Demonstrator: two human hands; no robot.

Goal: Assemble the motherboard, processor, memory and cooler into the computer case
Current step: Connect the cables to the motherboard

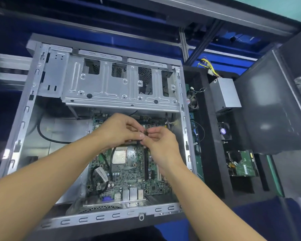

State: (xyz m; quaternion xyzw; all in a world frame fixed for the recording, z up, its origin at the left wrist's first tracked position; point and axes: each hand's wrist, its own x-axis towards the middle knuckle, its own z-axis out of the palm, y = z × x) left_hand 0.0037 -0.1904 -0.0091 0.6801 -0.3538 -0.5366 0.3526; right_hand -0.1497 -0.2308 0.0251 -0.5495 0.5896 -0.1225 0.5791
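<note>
The silver sheet-metal computer case [111, 218] is lying open on its side, and the green rectangular motherboard [134, 174] is sitting flat inside it, in the lower half, below the perforated silver drive cage [111, 87]. The square silver-topped processor [119, 156] is resting in its socket near the middle of the board, uncovered, with no cooler on it.

Both hands are meeting above the upper part of the board. The left hand [118, 131] is reaching in from the lower left with its fingers curled, thumb and fingertips pinching a small dark plug [146, 133] on thin brownish wires. The right hand [161, 143] is coming in from the lower right and is pinching the same plug from the other side, fingers bent tight around it. The plug is hanging just over the board; whether it is touching anything there, I cannot tell.

A thick black cable [42, 134] is curving across the bare case floor left of the board, and a looped black lead with a white label [101, 176] is lying on the board's lower left corner.

Right of the case, a black foam tray [210, 153] is holding a small black fan [192, 100], a grey metal power supply box [226, 94] with yellow wires [207, 65], a round-fan cooler [224, 131] and a green-backed hard drive [244, 165]. A dark grey side panel [271, 110] is leaning beside the tray
</note>
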